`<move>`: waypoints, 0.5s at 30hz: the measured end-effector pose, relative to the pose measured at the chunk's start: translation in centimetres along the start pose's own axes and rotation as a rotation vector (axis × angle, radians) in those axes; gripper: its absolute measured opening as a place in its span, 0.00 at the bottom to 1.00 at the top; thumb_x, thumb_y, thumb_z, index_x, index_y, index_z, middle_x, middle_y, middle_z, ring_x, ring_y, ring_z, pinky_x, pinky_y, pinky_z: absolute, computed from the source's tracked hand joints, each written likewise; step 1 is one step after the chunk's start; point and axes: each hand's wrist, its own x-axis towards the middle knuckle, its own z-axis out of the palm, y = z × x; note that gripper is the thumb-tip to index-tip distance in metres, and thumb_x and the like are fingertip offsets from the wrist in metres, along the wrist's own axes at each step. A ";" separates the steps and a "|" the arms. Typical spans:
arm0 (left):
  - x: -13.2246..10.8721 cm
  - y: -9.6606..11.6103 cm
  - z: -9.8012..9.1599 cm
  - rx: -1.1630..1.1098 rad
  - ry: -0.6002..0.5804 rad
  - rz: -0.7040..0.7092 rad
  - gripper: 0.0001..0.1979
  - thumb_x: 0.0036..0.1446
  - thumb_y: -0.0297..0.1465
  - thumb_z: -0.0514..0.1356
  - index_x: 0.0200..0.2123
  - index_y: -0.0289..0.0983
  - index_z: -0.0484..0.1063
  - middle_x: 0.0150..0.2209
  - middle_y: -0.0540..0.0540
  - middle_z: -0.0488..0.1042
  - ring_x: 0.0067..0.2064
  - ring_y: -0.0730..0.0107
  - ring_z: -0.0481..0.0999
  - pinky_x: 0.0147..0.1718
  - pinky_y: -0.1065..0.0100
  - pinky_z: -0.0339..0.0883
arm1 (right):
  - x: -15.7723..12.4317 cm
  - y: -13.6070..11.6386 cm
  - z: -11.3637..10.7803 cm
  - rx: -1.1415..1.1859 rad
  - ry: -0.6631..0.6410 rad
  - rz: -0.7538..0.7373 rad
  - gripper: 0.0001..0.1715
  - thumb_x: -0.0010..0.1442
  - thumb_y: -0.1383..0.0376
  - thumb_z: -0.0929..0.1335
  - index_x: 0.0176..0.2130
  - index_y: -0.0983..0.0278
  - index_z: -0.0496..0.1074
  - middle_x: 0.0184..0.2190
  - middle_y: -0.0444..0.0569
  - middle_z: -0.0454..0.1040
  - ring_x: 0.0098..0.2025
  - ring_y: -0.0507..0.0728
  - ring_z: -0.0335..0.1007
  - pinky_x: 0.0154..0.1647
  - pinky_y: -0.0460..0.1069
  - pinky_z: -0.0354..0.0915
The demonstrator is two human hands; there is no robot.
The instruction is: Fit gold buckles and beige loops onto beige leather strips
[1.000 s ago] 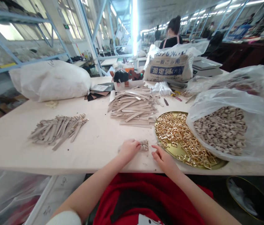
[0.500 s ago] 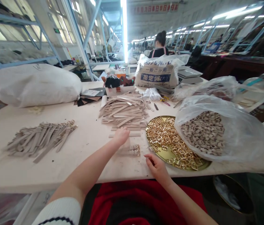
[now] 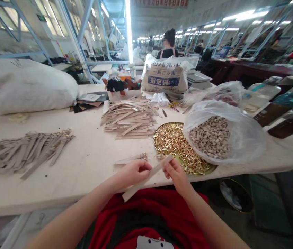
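on the bench (image 3: 89, 155) in front of the person, a long, flat pale leather strap (image 3: 159, 168) is held slanted between two bare hands. its lower end reaches past the bench edge, above the red shirt (image 3: 146, 214), and its upper end points toward the tray. the left hand (image 3: 133, 174) is closed around the strap in a firm grip, and the right hand (image 3: 177, 176) pinches the upper part in a narrow grip.

just beside the hands lies a strap with a gold buckle (image 3: 143, 156). behind it are a pile of loose strips (image 3: 128, 119) and a round brass tray (image 3: 162, 129) full of gold buckles, and a clear plastic bag of small beige loops (image 3: 211, 136) lies partly on this tray. to the left is a bundle of buckled straps (image 3: 27, 152) (they look the same colour).

farther along are white sacks (image 3: 24, 86) and a scale (image 3: 198, 80). the hall is long, with steel racks (image 3: 32, 27), and a co-worker (image 3: 169, 45) stands far behind.
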 end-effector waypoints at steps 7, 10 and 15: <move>-1.8 0.3 6.0 -0.926 -0.130 -0.253 0.17 0.41 0.33 0.64 0.35 0.35 0.64 0.24 0.54 0.66 0.22 0.82 0.63 0.20 0.78 0.57 | -1.0 -1.5 -1.2 0.008 0.012 0.168 0.15 0.53 0.53 0.65 0.29 0.62 0.63 0.16 0.36 0.57 0.16 0.47 0.49 0.16 0.43 0.47; -1.3 0.0 6.9 -0.960 -0.065 -0.296 0.18 0.39 0.33 0.65 0.34 0.34 0.64 0.25 0.53 0.67 0.22 0.82 0.65 0.20 0.77 0.59 | 0.4 -2.3 -4.3 -0.178 0.110 0.065 0.16 0.54 0.54 0.63 0.37 0.62 0.66 0.18 0.38 0.60 0.17 0.48 0.52 0.17 0.44 0.50; -0.7 0.0 7.7 -0.979 0.077 -0.308 0.16 0.40 0.32 0.64 0.33 0.34 0.63 0.23 0.53 0.66 0.23 0.81 0.65 0.20 0.78 0.59 | 5.0 -4.9 -13.9 -1.030 0.470 -0.218 0.15 0.57 0.61 0.62 0.39 0.67 0.71 0.27 0.53 0.71 0.28 0.54 0.63 0.31 0.50 0.56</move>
